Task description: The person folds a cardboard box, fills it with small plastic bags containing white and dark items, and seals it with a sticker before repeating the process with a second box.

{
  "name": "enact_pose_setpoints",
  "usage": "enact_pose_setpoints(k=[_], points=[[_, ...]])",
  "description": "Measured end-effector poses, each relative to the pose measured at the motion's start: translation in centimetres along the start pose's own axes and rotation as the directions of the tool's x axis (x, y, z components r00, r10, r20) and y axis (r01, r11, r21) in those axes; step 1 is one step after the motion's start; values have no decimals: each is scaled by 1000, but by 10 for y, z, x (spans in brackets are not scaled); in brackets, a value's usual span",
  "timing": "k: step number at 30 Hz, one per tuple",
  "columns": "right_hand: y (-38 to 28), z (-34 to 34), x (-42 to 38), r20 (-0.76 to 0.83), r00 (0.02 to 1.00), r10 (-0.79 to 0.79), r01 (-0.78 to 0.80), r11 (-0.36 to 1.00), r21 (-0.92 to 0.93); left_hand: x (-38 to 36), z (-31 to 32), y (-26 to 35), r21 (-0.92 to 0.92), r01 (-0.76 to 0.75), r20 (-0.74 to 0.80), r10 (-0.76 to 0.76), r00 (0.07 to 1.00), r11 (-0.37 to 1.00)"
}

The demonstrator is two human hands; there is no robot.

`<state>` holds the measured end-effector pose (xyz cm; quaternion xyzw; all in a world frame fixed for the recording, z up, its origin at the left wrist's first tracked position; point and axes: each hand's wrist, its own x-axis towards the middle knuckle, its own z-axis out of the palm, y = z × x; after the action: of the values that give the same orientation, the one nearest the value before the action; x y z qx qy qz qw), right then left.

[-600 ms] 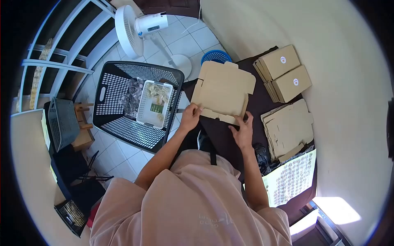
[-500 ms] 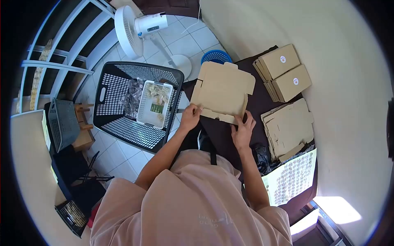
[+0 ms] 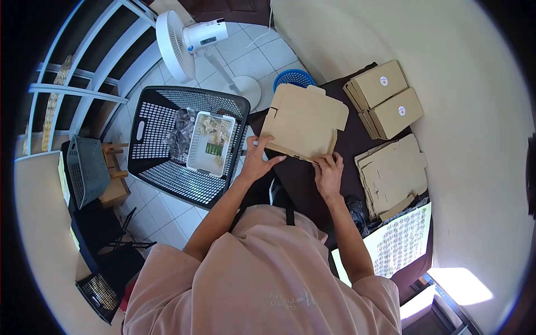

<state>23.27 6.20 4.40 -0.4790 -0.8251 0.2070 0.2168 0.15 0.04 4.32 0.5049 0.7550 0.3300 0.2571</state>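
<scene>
A partly folded cardboard box (image 3: 304, 118) lies on the dark-covered table in front of me, its front and right flaps standing up. At its front left corner, my left hand (image 3: 257, 165) is open, thumb and forefinger spread wide and touching the cardboard. My right hand (image 3: 329, 174) is closed on the front right corner, fingers bent over the folded flap there. The undersides of the fingers are hidden.
Flat cardboard blanks (image 3: 393, 176) are stacked to the right, beyond them folded boxes (image 3: 397, 111) with round stickers. A sticker sheet (image 3: 399, 243) lies nearer. On the left stand a large black basket (image 3: 184, 187) holding a white tray (image 3: 192, 151), and a fan (image 3: 173, 47).
The front flap has been folded further up. My left hand has shifted and spread its fingers, while my right fingers have curled onto the corner.
</scene>
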Motion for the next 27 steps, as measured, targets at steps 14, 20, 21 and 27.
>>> enact_pose_setpoints(k=[14,20,21,27], points=[[-3,-22,24,333,916,226,-186,971,-149,30,-12,-19,24,-161,308,145,940,987],[43,-20,48,-59,902,429,-395,871,294,19,-14,-25,-187,-51,233,95,968,981],[46,-21,54,-55,904,424,-391,872,294,18,-15,-24,-187,-48,228,90,969,981],[77,16,60,148,850,506,-525,837,153,16,-14,-20,-79,-143,183,155,971,987]])
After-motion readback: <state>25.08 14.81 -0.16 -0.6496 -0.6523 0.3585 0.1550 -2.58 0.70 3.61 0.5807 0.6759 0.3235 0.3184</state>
